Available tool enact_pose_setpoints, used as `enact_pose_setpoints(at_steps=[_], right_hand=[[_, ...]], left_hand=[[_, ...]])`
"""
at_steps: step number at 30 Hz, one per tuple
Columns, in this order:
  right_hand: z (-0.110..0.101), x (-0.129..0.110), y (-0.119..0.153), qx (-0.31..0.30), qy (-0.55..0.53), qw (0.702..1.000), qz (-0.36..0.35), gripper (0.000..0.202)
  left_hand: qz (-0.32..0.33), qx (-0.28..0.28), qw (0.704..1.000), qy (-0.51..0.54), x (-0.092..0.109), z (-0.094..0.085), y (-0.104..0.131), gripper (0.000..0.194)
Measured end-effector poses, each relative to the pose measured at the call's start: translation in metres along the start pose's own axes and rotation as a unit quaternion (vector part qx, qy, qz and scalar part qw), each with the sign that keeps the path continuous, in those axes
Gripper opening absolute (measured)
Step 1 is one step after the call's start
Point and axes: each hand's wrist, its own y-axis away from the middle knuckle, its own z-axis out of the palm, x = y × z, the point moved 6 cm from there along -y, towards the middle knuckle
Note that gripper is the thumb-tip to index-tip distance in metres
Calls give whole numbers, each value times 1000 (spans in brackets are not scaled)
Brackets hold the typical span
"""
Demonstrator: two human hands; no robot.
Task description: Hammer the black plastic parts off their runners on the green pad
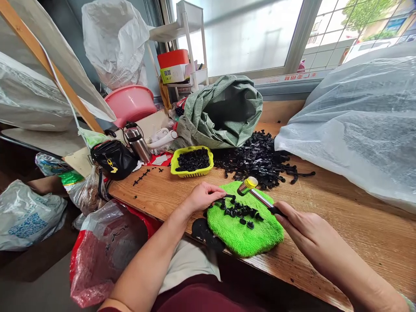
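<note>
Curled around a dark grip, my right hand [299,223] grasps a small hammer [261,200], whose shiny shaft slants away to the left of my fist and whose head shows a yellow end turned upward. My left hand [204,196], across from it, pinches a small black piece [229,196], its tip poking out past my fingers over a fluffy green cloth [256,238]. Between my two hands, a cluster of loose black parts [240,211] lies on that cloth. Just below my left hand, a flat black pad [204,232] sits at the edge of the wooden table [344,229], partly under the cloth.

Beyond my left hand stands a yellow basket [191,174] filled with more black parts. Past the hammer, ahead of both hands, spreads a large heap of black parts [263,158]. Behind that, a grey-green sack [201,113] gapes, while translucent plastic sheeting [351,130] bulges beyond my right hand. Farthest from my hands is the window [243,39].
</note>
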Motion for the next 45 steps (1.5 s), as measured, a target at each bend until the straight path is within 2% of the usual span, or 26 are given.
enact_pose_setpoints(at_steps=[7, 10, 14, 19, 26, 31, 35, 38, 40, 42, 45], right_hand=[[4, -9, -11, 1, 49, 999, -9, 20], [8, -7, -14, -10, 77, 997, -14, 15], [5, -8, -16, 3, 85, 996, -7, 19], [14, -11, -17, -34, 100, 994, -16, 13], [20, -5, -13, -44, 103, 994, 2, 15], [27, -2, -12, -49, 92, 994, 18, 18], [27, 3, -13, -45, 70, 996, 32, 18], [20, 7, -3, -30, 27, 999, 31, 26], [14, 11, 10, -19, -20, 999, 38, 33], [10, 21, 27, -6, -106, 991, 79, 38], [13, 41, 55, -9, -260, 946, 193, 41]], left_hand=[[2, 1, 990, -139, 11, -5, -2, 31], [3, -6, 987, -161, 13, -5, -3, 29], [5, 1, 982, -186, 15, -6, -2, 28], [4, -1, 977, -215, 18, -5, 1, 30], [-5, 4, 967, -253, 25, -5, 3, 31], [10, -1, 975, -220, 25, -4, 2, 29], [17, -8, 986, -163, 17, -1, 1, 26], [-16, 40, 999, -30, 8, -7, 8, 35], [-28, 88, 992, 83, 7, -14, 18, 41], [-25, 103, 984, 141, 12, -18, 28, 40], [-38, 64, 990, 120, 22, -10, 34, 43]])
